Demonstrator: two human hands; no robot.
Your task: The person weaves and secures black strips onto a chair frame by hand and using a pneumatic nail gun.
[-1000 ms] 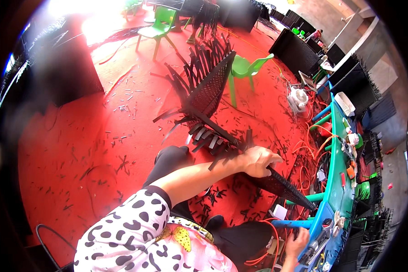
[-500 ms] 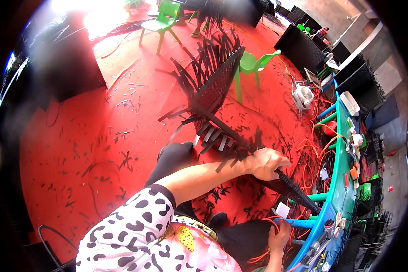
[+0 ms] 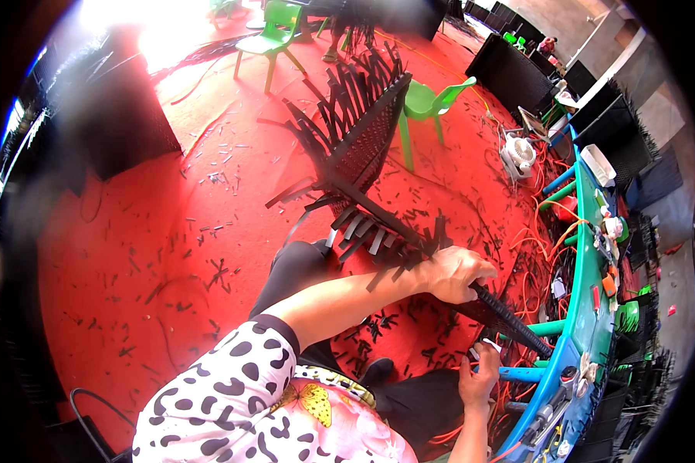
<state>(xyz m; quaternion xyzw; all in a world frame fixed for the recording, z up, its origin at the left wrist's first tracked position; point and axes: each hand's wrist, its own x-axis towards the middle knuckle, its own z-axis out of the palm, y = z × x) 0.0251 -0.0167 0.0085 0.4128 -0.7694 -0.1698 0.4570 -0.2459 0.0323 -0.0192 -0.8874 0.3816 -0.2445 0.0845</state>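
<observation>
My left hand [image 3: 457, 274] is closed around the edge of a black woven wicker panel piece [image 3: 367, 147], whose loose flat black strips fan out at its far end. The piece slants from the middle of the view down to the right, its near end by the table edge. Below it, my right hand [image 3: 480, 378] is raised beside the table's blue leg [image 3: 521, 374], thumb and fingers apart. A small white item [image 3: 493, 344] shows just past those fingertips; whether they touch it I cannot tell.
A blue-green table [image 3: 587, 262] with tools and small parts curves along the right. Orange cords [image 3: 527, 247] tangle beneath it, near a white fan [image 3: 519, 157]. Green chairs [image 3: 270, 35] stand farther off. Black strip scraps litter the red floor [image 3: 131, 278]. A dark woven piece [image 3: 127, 108] stands left.
My right hand has moved up from beside the orange cords toward the white item, which is now partly covered. My left hand keeps its grip on the wicker piece.
</observation>
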